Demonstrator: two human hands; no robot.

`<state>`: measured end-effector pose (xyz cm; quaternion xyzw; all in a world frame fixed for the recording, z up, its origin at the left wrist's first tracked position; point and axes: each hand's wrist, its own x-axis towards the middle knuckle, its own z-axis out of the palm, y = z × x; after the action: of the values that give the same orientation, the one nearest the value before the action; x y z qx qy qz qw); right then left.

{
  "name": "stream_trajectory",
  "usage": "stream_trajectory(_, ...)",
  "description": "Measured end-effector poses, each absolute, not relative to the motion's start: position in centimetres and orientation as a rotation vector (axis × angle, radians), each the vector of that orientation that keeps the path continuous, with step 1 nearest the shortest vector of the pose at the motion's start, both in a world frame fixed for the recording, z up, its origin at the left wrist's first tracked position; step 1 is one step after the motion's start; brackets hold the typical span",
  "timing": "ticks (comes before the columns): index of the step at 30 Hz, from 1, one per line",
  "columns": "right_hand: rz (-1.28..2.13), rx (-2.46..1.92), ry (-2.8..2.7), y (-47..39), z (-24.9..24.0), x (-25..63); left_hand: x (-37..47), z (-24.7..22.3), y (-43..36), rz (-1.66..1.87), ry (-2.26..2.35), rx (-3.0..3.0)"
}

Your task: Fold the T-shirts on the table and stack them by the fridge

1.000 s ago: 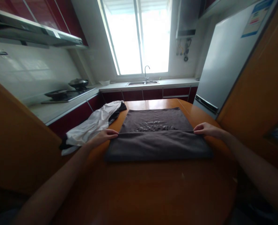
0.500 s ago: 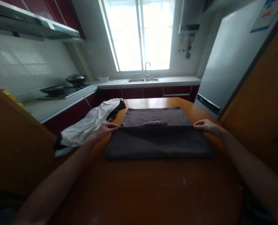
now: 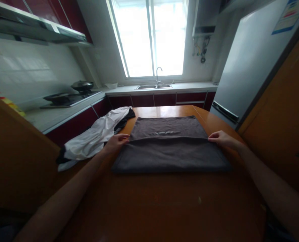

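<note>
Glossy wooden bench; mid-frame, both hands pinch matte grey cloth, its straight fold covering more print than a second ago.

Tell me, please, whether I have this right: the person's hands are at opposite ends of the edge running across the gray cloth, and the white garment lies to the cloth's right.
Not quite: the head view shows the white garment to the gray cloth's left. The left hand and right hand are indeed at opposite ends of that edge.

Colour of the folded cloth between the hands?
The folded cloth is dark grey; best seen in the head view.
</note>
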<state>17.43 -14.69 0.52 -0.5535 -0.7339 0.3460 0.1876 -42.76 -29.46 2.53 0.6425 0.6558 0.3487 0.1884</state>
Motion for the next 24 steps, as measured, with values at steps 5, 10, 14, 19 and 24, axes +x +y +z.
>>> stream_trajectory(5,0.207,-1.508,-2.185,-17.8,3.0,12.0,-36.7,4.0,-29.9,0.845,1.807,2.299)
stream_trajectory(10,0.199,-1.260,-2.369,-22.6,2.4,1.9,-27.1,2.5,-29.7,0.549,1.709,2.510)
stream_trajectory(14,0.271,-1.339,-2.541,-24.5,-0.8,-2.4,-23.3,-0.3,-29.7,0.236,1.810,2.437)
stream_trajectory(19,0.288,-1.372,-2.591,-24.7,-2.5,-2.3,-23.0,-1.2,-29.9,0.222,1.855,2.430)
stream_trajectory(24,0.240,-1.370,-2.591,-24.5,-2.2,-2.5,-22.4,-0.9,-29.5,0.310,1.850,2.481)
